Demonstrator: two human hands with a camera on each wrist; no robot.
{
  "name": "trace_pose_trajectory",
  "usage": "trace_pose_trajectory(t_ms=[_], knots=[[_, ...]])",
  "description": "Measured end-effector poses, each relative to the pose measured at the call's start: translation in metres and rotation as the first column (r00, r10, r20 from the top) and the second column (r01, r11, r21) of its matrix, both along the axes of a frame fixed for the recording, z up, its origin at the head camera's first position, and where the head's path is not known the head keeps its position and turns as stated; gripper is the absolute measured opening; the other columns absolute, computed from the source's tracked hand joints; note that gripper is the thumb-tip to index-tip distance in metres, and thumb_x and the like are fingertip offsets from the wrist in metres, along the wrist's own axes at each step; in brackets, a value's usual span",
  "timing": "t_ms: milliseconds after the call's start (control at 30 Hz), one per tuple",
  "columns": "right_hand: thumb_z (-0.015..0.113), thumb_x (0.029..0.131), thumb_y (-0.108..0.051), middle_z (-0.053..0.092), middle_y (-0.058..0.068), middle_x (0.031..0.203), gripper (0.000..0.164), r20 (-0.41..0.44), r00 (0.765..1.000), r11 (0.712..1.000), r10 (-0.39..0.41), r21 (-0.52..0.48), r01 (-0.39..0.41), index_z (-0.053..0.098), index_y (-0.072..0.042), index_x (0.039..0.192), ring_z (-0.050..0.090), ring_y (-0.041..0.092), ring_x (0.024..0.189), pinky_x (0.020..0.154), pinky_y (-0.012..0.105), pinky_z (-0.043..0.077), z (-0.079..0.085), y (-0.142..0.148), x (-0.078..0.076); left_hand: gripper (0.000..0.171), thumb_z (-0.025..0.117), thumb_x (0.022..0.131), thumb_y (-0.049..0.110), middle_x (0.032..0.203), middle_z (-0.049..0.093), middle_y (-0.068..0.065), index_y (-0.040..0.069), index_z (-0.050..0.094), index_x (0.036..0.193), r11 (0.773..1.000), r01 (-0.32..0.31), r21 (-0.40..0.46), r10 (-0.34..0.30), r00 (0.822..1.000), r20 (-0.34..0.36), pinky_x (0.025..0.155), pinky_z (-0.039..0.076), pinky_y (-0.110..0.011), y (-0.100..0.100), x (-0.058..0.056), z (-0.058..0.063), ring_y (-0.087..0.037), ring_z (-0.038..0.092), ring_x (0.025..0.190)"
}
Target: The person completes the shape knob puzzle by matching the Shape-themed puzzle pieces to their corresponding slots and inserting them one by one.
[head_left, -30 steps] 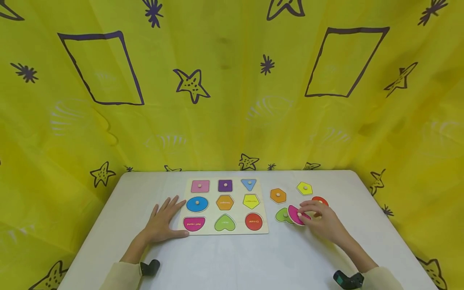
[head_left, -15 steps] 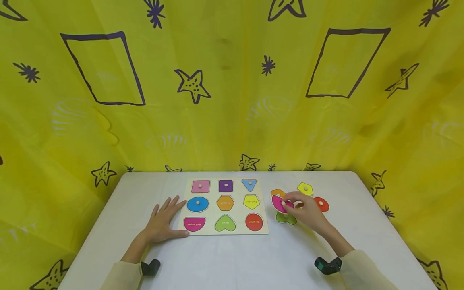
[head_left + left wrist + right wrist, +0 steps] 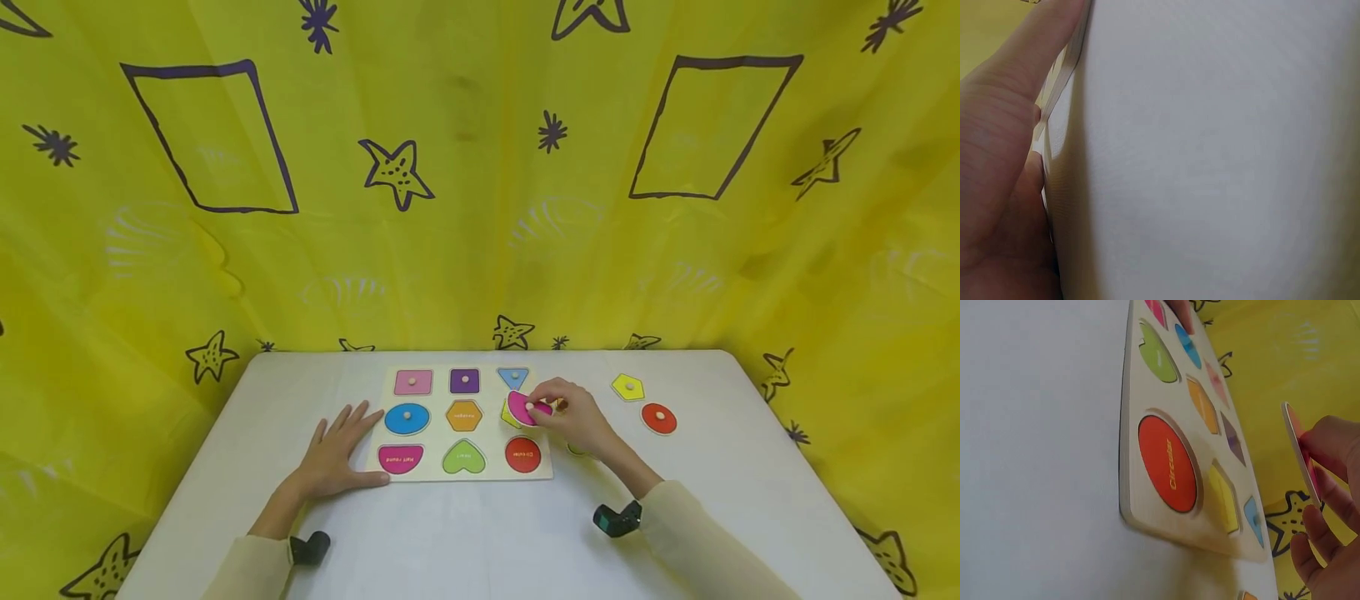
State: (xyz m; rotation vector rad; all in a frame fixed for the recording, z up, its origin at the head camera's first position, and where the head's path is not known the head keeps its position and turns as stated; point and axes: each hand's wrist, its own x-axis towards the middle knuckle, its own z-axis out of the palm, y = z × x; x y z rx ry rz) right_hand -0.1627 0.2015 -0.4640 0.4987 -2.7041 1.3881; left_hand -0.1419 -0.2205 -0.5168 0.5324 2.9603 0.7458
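Observation:
My right hand (image 3: 573, 417) pinches the knob of a magenta half-round puzzle piece (image 3: 519, 409), held above the yellow pentagon slot of a wooden shape board (image 3: 435, 477). In the right wrist view the piece (image 3: 1302, 453) stands edge-on, apart from the board. My left hand (image 3: 333, 454) lies spread at the board's left edge, thumb and a fingertip touching it. Knobbed pieces fill the pink rectangle (image 3: 413, 382), purple square (image 3: 464, 381), blue triangle (image 3: 513, 378) and blue oval (image 3: 407, 419) places. The half-round slot (image 3: 401, 459) shows its printed label at the lower left.
Right of the board lie a yellow pentagon piece (image 3: 627, 387) and a red round piece (image 3: 659, 418). The green heart piece (image 3: 577, 450) and an orange piece are mostly hidden by my right hand. A yellow curtain (image 3: 480, 250) rises behind the white table (image 3: 480, 542).
My right hand has lifted the magenta half-round piece from beside the green heart and carried it left, over the board's right side. The left hand has stayed in place.

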Motion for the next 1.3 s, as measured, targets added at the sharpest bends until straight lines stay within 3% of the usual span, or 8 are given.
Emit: trace_pose_trajectory(t_ms=[267,567,867,1133,1300], knots=[[0.081,0.088,-0.013,0.068,-0.007,0.096,0.01,0.011,0.998,0.998,0.059,-0.001,-0.059,0.079,-0.02,0.095,0.059,0.017,0.095,0.082,0.036,0.054,-0.002,-0.043,-0.009,0.108,0.081,0.071,0.065,0.167,0.027,-0.02,0.014,0.041,0.158,1.0,-0.008,-0.021,0.009,0.999,0.038,0.117,-0.001,-0.074,0.001,-0.002,0.004,-0.048,0.011,0.154],[0.079,0.091,-0.014,0.07,-0.005,0.101,0.006,0.025,0.991,0.99,0.13,-0.051,-0.128,0.078,-0.018,0.095,0.058,0.016,0.095,0.08,0.032,0.053,-0.014,-0.083,-0.015,0.109,0.082,0.072,0.066,0.167,0.027,-0.019,0.015,0.04,0.159,0.999,-0.006,-0.047,0.008,0.999,0.042,0.117,0.0,-0.074,0.001,-0.004,0.003,-0.048,0.013,0.154],[0.077,0.093,-0.018,0.067,-0.007,0.102,0.006,0.096,0.979,0.983,0.18,-0.06,-0.175,0.079,-0.017,0.099,0.056,0.013,0.096,0.084,0.028,0.051,-0.023,-0.132,-0.014,0.109,0.081,0.071,0.067,0.167,0.027,-0.019,0.017,0.04,0.159,0.998,-0.003,-0.056,0.006,0.998,0.056,0.117,0.0,-0.075,0.001,-0.004,0.005,-0.048,0.012,0.153],[0.078,0.092,-0.019,0.068,-0.009,0.101,0.008,0.092,0.972,0.976,0.215,-0.052,-0.211,0.079,-0.017,0.101,0.055,0.01,0.096,0.085,0.026,0.05,-0.037,-0.158,-0.011,0.109,0.081,0.072,0.065,0.166,0.026,-0.021,0.014,0.04,0.158,0.999,0.021,-0.025,-0.021,0.999,0.038,0.116,0.0,-0.077,0.0,-0.004,0.002,-0.05,0.013,0.153],[0.08,0.09,-0.019,0.071,-0.012,0.1,0.009,0.036,0.972,0.973,0.232,0.003,-0.232,0.08,-0.019,0.099,0.054,0.006,0.097,0.088,0.026,0.047,-0.042,-0.169,-0.01,0.108,0.081,0.072,0.066,0.165,0.028,-0.023,0.013,0.041,0.158,0.999,0.028,-0.022,-0.028,1.0,0.013,0.115,0.002,-0.078,-0.001,-0.002,0.004,-0.051,0.015,0.152]])
